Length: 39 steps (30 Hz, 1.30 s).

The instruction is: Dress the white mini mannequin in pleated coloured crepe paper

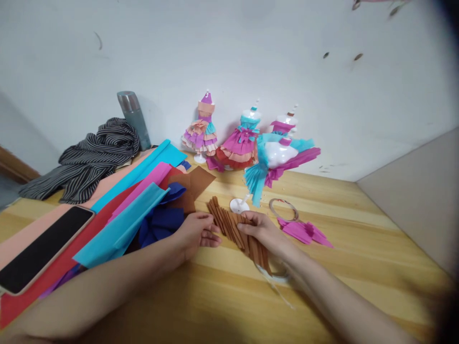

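Note:
A strip of brown pleated crepe paper (233, 228) slants over the table, its folds packed in a fan. My right hand (261, 231) pinches it near the middle of its upper edge, thumb on top. My left hand (201, 231) is just left of the strip, its fingers loosely curled and slightly apart, with nothing visible in them. Behind the strip, a small white dress form (281, 154) leans on its round base (239, 205), draped in turquoise and magenta crepe paper. A roll of tape (283, 210) and a magenta paper piece (304, 232) lie to the right.
Several dressed mini forms, among them a purple-and-peach one (201, 129), stand along the wall. Coloured crepe sheets (122, 227), a phone (45, 248), a striped cloth (96, 157) and a flask (134, 117) occupy the left. Another ring (281, 277) with a pale string lies under my right hand.

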### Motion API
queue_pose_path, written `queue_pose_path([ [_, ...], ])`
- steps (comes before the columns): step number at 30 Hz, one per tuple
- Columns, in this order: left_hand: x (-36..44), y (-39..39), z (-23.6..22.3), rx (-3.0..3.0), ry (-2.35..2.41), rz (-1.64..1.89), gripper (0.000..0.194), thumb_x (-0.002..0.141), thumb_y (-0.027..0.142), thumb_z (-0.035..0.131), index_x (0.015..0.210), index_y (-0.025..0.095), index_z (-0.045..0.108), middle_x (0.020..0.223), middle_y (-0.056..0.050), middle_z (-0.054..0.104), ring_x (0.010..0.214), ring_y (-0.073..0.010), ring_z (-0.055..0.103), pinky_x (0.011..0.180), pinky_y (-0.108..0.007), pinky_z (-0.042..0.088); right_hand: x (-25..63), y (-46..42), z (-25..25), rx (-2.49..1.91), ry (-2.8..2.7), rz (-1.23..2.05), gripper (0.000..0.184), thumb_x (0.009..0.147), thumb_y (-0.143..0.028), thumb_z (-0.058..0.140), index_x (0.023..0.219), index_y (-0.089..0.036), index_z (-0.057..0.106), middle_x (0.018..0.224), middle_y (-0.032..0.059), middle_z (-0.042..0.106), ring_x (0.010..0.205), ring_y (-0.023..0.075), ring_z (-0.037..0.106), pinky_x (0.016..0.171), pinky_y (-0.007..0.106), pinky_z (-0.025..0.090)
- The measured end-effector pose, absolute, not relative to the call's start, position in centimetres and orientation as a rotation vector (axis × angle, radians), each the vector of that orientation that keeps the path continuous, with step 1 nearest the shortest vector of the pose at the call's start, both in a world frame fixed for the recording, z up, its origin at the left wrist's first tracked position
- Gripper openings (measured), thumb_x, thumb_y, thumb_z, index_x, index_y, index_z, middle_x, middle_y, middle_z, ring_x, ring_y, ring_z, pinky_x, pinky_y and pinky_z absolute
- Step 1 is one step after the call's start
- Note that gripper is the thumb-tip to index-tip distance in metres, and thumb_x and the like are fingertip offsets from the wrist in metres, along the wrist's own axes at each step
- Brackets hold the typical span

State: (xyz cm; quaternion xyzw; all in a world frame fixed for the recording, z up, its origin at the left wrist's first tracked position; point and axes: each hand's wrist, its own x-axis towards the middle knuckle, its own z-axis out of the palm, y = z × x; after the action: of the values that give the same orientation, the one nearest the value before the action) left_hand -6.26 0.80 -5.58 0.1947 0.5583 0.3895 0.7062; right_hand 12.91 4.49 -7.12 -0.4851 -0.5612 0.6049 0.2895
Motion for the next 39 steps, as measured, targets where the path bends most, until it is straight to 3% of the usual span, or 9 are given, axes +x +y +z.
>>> queue_pose_path([
  [4,-6.4,1.0,-5.4,0.443,1.278,0.882,0.003,0.09,0.013,0.046,0.09,0.015,0.048,0.063,-0.001,0.063,0.045,-0.0115,0.061,0.049,-0.023,0.048,12.7,4.4,-6.5,-1.261,-1.265,1.849,0.032,0.059,-0.036,0.075,0.081,-0.016,0.061,0.074,0.004,0.068,0.065,0.0183,0.063,0.063,0.031,0.047],
  [9,-6.2,1.4,-5.7,0.444,1.288,0.858,0.01,0.091,0.013,0.042,0.1,0.014,0.046,0.065,-0.001,0.063,0.044,-0.0132,0.062,0.049,-0.026,0.05,11.4,5.3,-7.5,-1.338,-1.489,1.632,0.034,0.06,-0.038,0.071,0.084,-0.015,0.061,0.076,0.0039,0.067,0.068,0.0189,0.061,0.066,0.033,0.047],
  [13,-5.7,1.7,-5.9,0.451,1.272,0.841,0.012,0.091,0.012,0.042,0.102,0.014,0.046,0.067,0.0,0.062,0.043,-0.0139,0.063,0.047,-0.026,0.05,10.3,6.8,-9.0,-1.409,-1.65,1.415,0.028,0.054,-0.031,0.073,0.075,-0.017,0.061,0.065,-0.0014,0.06,0.061,0.0144,0.053,0.06,0.028,0.039],
  [17,-5.6,1.4,-5.6,0.457,1.252,0.849,0.012,0.089,0.011,0.045,0.1,0.013,0.048,0.07,-0.002,0.063,0.044,-0.0143,0.063,0.047,-0.027,0.05,9.9,7.6,-8.8,-1.434,-1.669,1.429,0.019,0.049,-0.022,0.071,0.056,-0.018,0.055,0.049,-0.0063,0.048,0.051,0.0099,0.042,0.052,0.025,0.031],
  [22,-6.1,0.7,-5.1,0.453,1.234,0.926,0.01,0.09,0.011,0.043,0.088,0.014,0.052,0.064,0.001,0.058,0.041,-0.0088,0.054,0.044,-0.022,0.044,10.9,6.4,-5.6,-1.38,-1.542,1.649,0.027,0.052,-0.033,0.073,0.064,-0.018,0.053,0.054,-0.0058,0.053,0.05,0.0095,0.047,0.052,0.024,0.036],
  [26,-6.0,0.5,-5.7,0.401,1.209,0.959,0.02,0.095,0.021,0.038,0.082,0.014,0.051,0.067,-0.003,0.059,0.054,-0.011,0.06,0.06,-0.025,0.051,11.7,4.8,-3.3,-1.183,-1.268,2.052,0.038,0.05,-0.035,0.081,0.073,-0.016,0.059,0.061,-0.0011,0.061,0.052,0.0116,0.055,0.054,0.025,0.043],
  [28,-5.6,0.7,-6.2,0.332,1.168,0.937,0.03,0.098,0.033,0.035,0.084,0.013,0.052,0.072,-0.007,0.062,0.063,-0.0145,0.064,0.07,-0.029,0.052,11.8,4.2,-2.7,-1.093,-1.23,2.133,0.038,0.051,-0.035,0.083,0.075,-0.014,0.062,0.063,0.001,0.062,0.053,0.0122,0.056,0.054,0.025,0.044],
  [32,-4.4,0.8,-6.9,0.201,1.029,0.896,0.049,0.096,0.053,0.026,0.092,0.013,0.055,0.081,-0.01,0.065,0.069,-0.0166,0.063,0.073,-0.031,0.05,11.9,3.0,-2.2,-0.966,-1.152,2.206,0.04,0.052,-0.038,0.081,0.08,-0.014,0.067,0.069,0.005,0.066,0.06,0.0175,0.062,0.06,0.03,0.05],
  [39,-3.1,0.0,-5.5,0.138,0.805,0.935,0.053,0.096,0.053,0.023,0.103,0.015,0.059,0.109,-0.014,0.065,0.096,-0.0197,0.064,0.086,-0.032,0.049,13.6,1.5,-1.3,-1.021,-1.197,2.08,0.035,0.058,-0.038,0.079,0.082,-0.016,0.065,0.067,0.0047,0.065,0.05,0.0143,0.057,0.048,0.027,0.045],
])
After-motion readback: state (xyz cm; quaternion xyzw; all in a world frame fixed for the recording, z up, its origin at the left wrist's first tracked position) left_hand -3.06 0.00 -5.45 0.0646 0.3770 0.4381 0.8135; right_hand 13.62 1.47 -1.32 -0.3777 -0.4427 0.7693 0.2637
